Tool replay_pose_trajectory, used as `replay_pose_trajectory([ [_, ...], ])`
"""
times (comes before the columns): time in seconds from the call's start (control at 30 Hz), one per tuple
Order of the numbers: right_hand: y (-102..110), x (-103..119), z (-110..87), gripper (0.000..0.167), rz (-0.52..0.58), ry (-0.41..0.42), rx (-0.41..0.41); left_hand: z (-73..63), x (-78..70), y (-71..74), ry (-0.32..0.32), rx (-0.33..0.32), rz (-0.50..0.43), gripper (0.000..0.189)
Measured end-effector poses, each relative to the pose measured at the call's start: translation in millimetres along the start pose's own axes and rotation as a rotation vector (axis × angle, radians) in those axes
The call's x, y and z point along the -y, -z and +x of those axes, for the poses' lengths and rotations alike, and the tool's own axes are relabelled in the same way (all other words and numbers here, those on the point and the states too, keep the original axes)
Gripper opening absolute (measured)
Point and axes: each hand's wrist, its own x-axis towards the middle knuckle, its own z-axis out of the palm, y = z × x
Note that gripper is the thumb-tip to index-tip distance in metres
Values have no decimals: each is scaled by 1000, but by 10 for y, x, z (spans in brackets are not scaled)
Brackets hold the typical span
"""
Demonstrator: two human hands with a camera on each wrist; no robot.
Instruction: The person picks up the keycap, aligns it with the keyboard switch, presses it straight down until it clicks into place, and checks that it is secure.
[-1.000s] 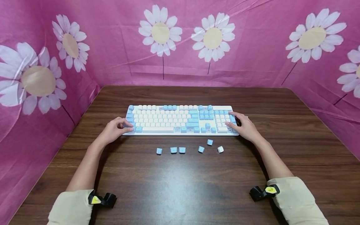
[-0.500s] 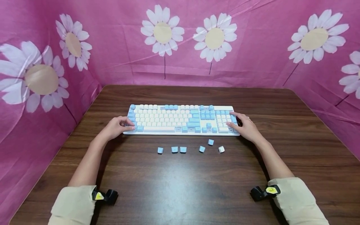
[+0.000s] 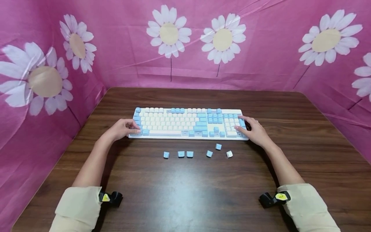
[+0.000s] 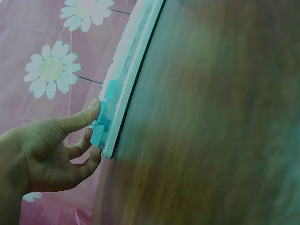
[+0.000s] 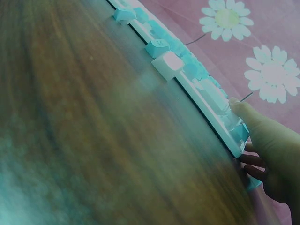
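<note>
A white and light-blue computer keyboard (image 3: pixel 165 132) lies crosswise on the table, with several bare spots among its keys. My left hand (image 3: pixel 123 129) grips its left end, thumb over the corner keys and fingers at the side edge. In the left wrist view, the thumb (image 4: pixel 89 114) lies above the blue end keys (image 4: pixel 97 135). At the other end my right hand (image 3: pixel 254 131) holds the keyboard, its thumb over the number pad and its fingers along the side. In front of the keyboard lie several loose light-blue keycaps (image 3: pixel 181 154) and one white keycap (image 3: pixel 229 154).
The brown wooden table (image 3: pixel 185 190) reaches back to a pink cloth (image 3: pixel 191 71) printed with white flowers, which also hangs at both sides. A black wrist camera (image 3: pixel 272 199) is strapped at each sleeve.
The head view has shifted slightly, so the whole scene sits a little further right. My left thumb has slid slightly inward over the corner keys. The right hand keeps its place on the keyboard.
</note>
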Motion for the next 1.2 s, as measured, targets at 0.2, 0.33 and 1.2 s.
replay_pose_trajectory([
  [0.2,0,-5,9,62,-11,4,-8,11,-70,18,29,23,2,17],
  [0.33,0,-4,18,63,-13,-2,-6,23,-103,38,56,43,12,16],
  [1.2,4,-17,0,66,-27,-36,12,48,-71,24,157,52,128,16],
])
